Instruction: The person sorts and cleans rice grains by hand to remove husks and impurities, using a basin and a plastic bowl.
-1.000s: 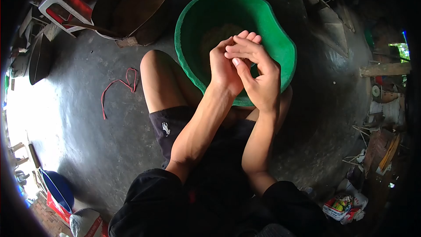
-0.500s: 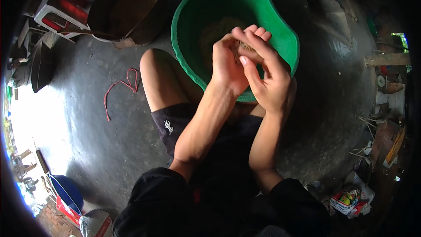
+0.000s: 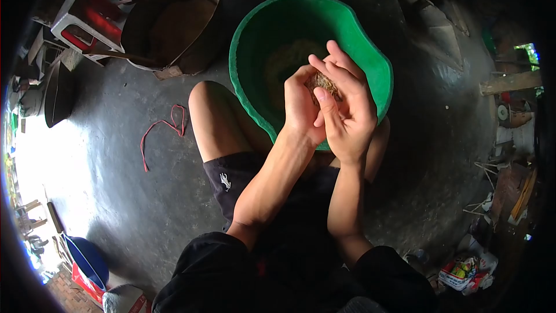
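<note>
My left hand [image 3: 299, 107] is cupped, palm up, around a small heap of brownish grain [image 3: 323, 85]. My right hand [image 3: 353, 122] presses against it from the right, with its thumb across the grain and its fingers curved along the far side. Some fingers overlap, so part of the left hand's grip is hidden. Both hands are above the near part of a large green basin [image 3: 376, 64] with a scooped, wavy rim. Pale, grainy material [image 3: 289, 55] lies in the shadowed bottom of the basin.
My bent knee [image 3: 205, 101] is left of the basin. Near it a red cord [image 3: 174, 124] lies on the dark floor [image 3: 174, 197]. A big round pan [image 3: 208, 29] and a red and white stool [image 3: 87, 17] stand at the upper left. Wrappers [image 3: 466, 269] lie lower right.
My right hand has closed in against the left, its thumb now over the grain. More of the grain shows between the palms. The whole view has shifted slightly, with the basin lower in it.
</note>
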Demonstrator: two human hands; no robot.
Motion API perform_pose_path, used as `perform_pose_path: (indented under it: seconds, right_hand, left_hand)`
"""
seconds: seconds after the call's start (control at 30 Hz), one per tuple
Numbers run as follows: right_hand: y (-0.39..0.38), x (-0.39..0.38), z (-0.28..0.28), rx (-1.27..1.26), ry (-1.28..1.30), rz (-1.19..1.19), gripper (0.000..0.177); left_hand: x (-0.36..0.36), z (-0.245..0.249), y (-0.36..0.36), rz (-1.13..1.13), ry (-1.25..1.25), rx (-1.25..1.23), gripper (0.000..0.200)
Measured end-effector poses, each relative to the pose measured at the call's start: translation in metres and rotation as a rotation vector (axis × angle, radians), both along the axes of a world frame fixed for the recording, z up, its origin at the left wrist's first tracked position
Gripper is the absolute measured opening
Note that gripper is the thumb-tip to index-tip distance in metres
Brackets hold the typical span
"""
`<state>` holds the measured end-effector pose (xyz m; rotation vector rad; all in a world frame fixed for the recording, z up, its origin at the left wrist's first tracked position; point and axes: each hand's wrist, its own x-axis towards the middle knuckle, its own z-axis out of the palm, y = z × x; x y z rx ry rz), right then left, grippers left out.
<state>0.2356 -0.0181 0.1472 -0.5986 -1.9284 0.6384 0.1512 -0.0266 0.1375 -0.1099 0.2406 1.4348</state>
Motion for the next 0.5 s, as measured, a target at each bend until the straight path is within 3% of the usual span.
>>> perform_pose_path:
  seconds: [0.03,0.1,0.17,0.23,0.3,0.37,0.43,0.5]
  right_hand:
    - [-0.001,-0.001,0.000,0.021,-0.018,-0.021,0.036]
    - [-0.003,-0.008,0.003,-0.128,0.333,0.086,0.035]
    - [-0.009,-0.004,0.006,-0.227,0.361,0.050,0.035]
    - [-0.005,0.008,0.005,-0.081,0.099,0.095,0.036]
    - [-0.006,0.011,0.006,-0.092,0.097,0.070,0.036]
    - [0.000,0.016,0.009,0.169,0.008,0.035,0.035]
    - [-0.004,0.017,0.019,0.184,-0.082,-0.208,0.021]
    - [-0.006,0.022,0.028,0.221,-0.319,-0.401,0.027]
  left_hand:
    - [-0.001,-0.009,-0.001,0.002,0.001,0.007,0.035]
    - [0.000,-0.028,-0.004,-0.054,-0.244,0.242,0.037]
    - [0.009,0.008,-0.002,-0.040,-0.130,-0.031,0.030]
    - [0.015,0.005,-0.004,-0.036,-0.234,0.088,0.032]
    - [0.015,0.010,-0.006,-0.019,-0.183,0.037,0.033]
    - [0.013,0.013,-0.006,-0.006,-0.133,-0.015,0.034]
    - [0.007,0.007,-0.001,-0.035,-0.076,-0.036,0.035]
    - [0.002,0.002,0.000,-0.021,-0.093,-0.002,0.035]
